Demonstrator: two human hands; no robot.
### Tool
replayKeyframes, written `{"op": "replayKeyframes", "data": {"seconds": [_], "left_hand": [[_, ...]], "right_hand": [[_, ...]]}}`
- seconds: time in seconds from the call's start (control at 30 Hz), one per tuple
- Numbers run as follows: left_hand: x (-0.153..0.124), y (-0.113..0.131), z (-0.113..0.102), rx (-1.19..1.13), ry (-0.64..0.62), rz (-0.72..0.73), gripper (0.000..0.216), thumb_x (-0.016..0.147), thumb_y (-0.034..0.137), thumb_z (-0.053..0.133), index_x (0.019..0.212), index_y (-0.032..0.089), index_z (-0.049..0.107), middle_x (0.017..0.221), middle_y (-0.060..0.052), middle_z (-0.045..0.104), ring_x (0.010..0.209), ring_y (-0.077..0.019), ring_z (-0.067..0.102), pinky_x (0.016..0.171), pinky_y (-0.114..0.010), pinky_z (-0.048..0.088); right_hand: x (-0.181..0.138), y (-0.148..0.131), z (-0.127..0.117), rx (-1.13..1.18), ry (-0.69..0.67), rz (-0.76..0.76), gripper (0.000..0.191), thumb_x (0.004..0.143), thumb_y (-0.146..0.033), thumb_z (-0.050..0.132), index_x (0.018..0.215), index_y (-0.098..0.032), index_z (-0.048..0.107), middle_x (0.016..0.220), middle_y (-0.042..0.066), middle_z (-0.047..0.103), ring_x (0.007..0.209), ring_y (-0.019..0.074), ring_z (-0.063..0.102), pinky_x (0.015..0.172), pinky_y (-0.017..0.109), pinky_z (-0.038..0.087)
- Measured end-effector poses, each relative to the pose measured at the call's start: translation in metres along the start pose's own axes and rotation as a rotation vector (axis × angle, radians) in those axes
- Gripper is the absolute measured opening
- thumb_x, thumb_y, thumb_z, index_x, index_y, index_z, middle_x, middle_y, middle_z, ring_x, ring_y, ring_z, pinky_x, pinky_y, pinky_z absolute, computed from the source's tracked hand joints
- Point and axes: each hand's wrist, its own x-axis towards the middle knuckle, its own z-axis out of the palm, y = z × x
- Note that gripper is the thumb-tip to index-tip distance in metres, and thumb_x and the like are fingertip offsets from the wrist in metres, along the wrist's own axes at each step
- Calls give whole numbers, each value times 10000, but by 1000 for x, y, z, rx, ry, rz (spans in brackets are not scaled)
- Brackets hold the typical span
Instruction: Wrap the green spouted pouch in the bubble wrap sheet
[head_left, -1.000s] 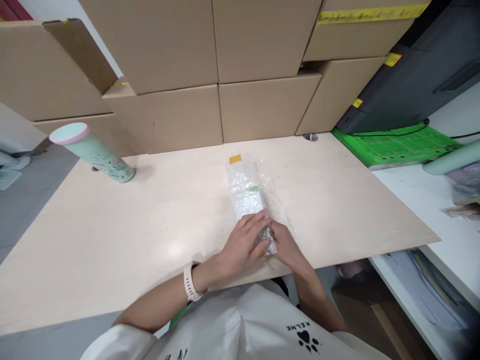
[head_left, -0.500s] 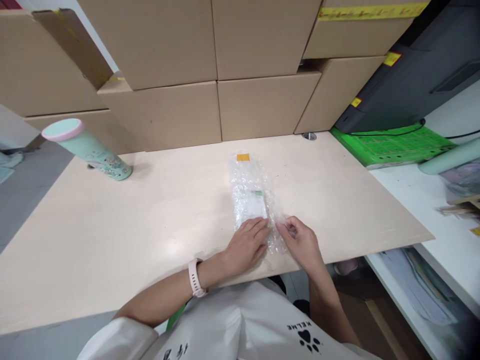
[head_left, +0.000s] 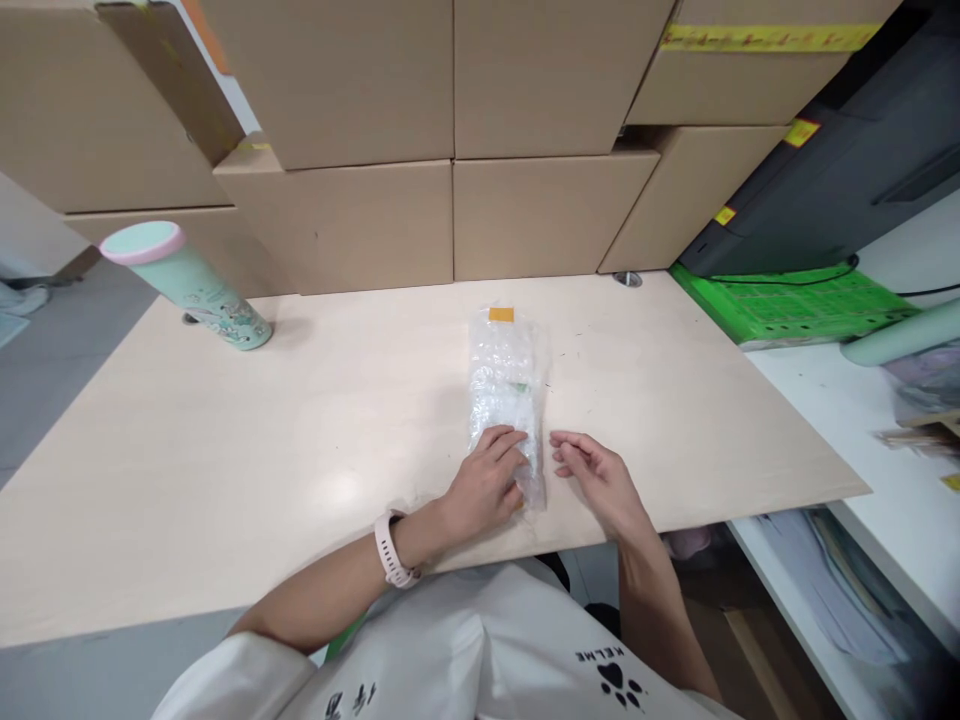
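Observation:
A bubble-wrapped package (head_left: 504, 360) lies lengthwise on the light wood table, with a strip of orange tape (head_left: 501, 314) at its far end. Something flat and white with a green mark (head_left: 517, 386) shows through the clear wrap. My left hand (head_left: 487, 482) rests on the package's near half, fingers spread and slightly bent, holding nothing. Just right of the package, my right hand (head_left: 598, 482) hovers at the table surface with its fingers loosely apart and nothing visible in them. The near end of the package is partly hidden under my left hand.
A mint-green tumbler (head_left: 191, 287) with a pink rim stands at the back left. Cardboard boxes (head_left: 360, 225) are stacked along the table's far edge. To the right are a green plastic crate (head_left: 802, 300) and a dark case (head_left: 847, 170). Below is a shelf with papers (head_left: 832, 580).
The loose wrap on the package's right side has been folded over onto it, making it narrower. My right hand has let go of the wrap. The view has shifted slightly.

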Motion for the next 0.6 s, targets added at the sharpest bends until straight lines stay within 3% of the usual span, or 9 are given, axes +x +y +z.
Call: {"op": "replayKeyframes", "data": {"seconds": [0.17, 0.23, 0.33, 0.43, 0.53, 0.6], "left_hand": [[-1, 2, -5, -225, 70, -31, 258, 652, 43, 528, 826, 208, 621, 1212, -100, 648, 1244, -288, 498, 1039, -546, 460], [0, 2, -8, -335, 114, -65, 242, 645, 21, 506, 747, 208, 622, 1173, -84, 663, 1217, -269, 532, 1027, -528, 471], [1, 2, -15, -474, 173, -121, 231, 681, 25, 496, 714, 203, 639, 1096, -82, 682, 1204, -253, 572, 1008, -496, 492], [3, 3, -27, -514, 205, -146, 217, 781, 76, 494, 811, 202, 668, 1026, -80, 704, 1133, -228, 632, 954, -446, 529], [8, 0, -51, -297, 290, -83, 200, 893, 196, 512, 1000, 204, 681, 1196, -103, 683, 1189, -231, 607, 1012, -463, 486], [12, -7, -71, -37, 286, 29, 257, 898, 305, 567, 1116, 229, 681, 1398, -94, 590, 1420, -287, 397, 1174, -558, 272]], "right_hand": [[12, -7, 21, -369, 77, -69, 356, 890, -536, 568, 1010, -210, 643, 811, 45, 712, 682, 208, 647, 662, 350, 517], [17, -11, 32, -375, 124, -79, 328, 872, -542, 586, 953, -224, 579, 761, 22, 680, 666, 208, 639, 665, 348, 506], [22, -13, 47, -68, 121, -63, 381, 821, -568, 636, 957, -253, 470, 777, -4, 648, 680, 194, 636, 636, 322, 508], [21, -15, 57, 280, 59, 31, 465, 756, -564, 708, 969, -267, 421, 775, -27, 634, 648, 173, 626, 583, 291, 498], [15, -21, 58, 413, -34, 118, 496, 704, -510, 777, 944, -268, 418, 764, -43, 634, 580, 143, 588, 541, 263, 466], [10, -25, 55, 412, -153, 126, 471, 713, -471, 788, 916, -264, 417, 766, -47, 635, 570, 129, 570, 537, 249, 443]]}}
